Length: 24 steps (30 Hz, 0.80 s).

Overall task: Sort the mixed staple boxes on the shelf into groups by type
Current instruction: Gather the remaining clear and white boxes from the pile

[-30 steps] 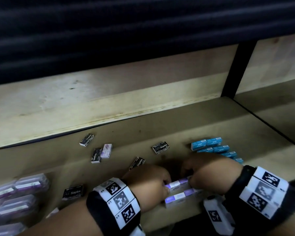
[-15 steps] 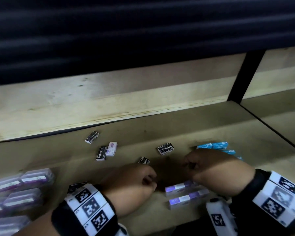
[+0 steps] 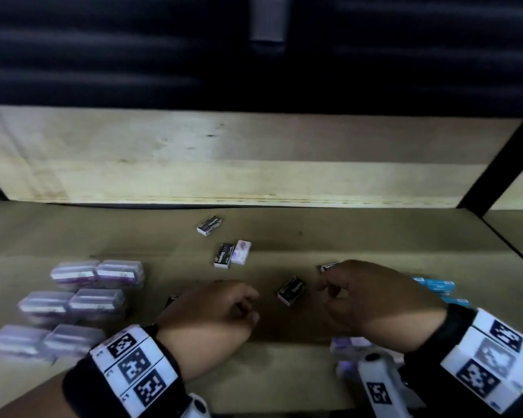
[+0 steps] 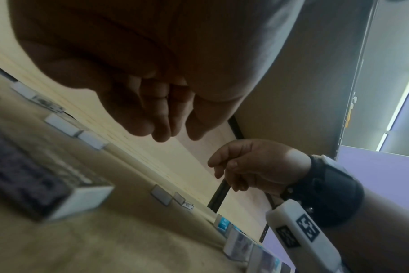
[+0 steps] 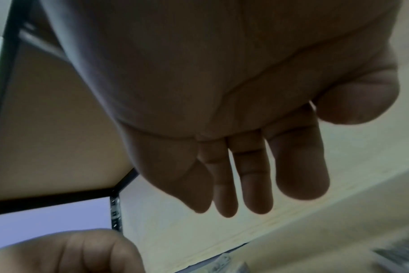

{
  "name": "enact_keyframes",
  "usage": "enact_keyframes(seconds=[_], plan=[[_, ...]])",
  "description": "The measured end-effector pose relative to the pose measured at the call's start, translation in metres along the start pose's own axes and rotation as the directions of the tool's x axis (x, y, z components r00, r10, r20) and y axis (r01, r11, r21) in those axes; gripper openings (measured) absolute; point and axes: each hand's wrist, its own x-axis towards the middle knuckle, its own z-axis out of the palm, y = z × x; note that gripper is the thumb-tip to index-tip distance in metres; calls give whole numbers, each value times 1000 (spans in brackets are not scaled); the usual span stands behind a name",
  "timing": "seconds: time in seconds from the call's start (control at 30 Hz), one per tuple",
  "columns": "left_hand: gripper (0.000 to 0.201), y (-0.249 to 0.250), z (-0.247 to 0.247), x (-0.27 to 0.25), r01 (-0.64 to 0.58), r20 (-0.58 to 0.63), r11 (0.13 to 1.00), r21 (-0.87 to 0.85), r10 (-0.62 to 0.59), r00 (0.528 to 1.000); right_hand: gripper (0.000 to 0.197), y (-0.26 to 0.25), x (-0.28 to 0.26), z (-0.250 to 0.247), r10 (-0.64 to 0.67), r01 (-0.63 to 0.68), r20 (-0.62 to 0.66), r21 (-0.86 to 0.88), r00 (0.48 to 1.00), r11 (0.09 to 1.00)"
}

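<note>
Both hands hover low over the brown shelf (image 3: 375,236) and hold nothing. My left hand (image 3: 251,306) has loosely curled fingers (image 4: 161,133). My right hand (image 3: 329,292) shows relaxed, nearly straight fingers (image 5: 252,184). A black staple box (image 3: 292,291) lies between the two hands, touching neither. A second black box (image 3: 329,266) peeks out behind the right hand's knuckles. Two purple-and-white boxes (image 3: 351,345) lie under the right wrist, partly hidden. Blue boxes (image 3: 435,285) sit grouped to the right of that hand.
Several clear purple cases (image 3: 82,297) stand in rows at the left. Further back lie a black box (image 3: 209,225) and a black box (image 3: 224,256) beside a small white-purple box (image 3: 240,252). A pale back board (image 3: 254,164) and a black upright (image 3: 495,164) bound the shelf.
Both hands have let go of the purple-and-white boxes and drawn apart. The left hand moved left; the right hand went up toward the black boxes. The view swung left.
</note>
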Motion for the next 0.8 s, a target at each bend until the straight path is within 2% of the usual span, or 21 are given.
enact_keyframes(seconds=[0.23,0.47,0.6,0.7,0.8], plan=[[34,-25,-12,-11,72,-58,997,13,-71,996,35,-41,27,-11,-55,59,27,-141,998,988],[45,-45,-23,-17,62,-83,997,-47,-66,994,38,-75,70,-11,-69,99,130,-242,989,965],[37,-55,-36,-19,43,-135,993,-114,-58,989,29,-90,101,1,-94,135,159,-272,983,953],[32,-62,-43,-19,67,-174,980,-190,-101,980,10,-98,123,13,-92,152,200,-306,975,940],[36,-71,-47,-17,95,-179,977,-193,-130,975,18,-100,143,29,-69,141,226,-320,972,937]])
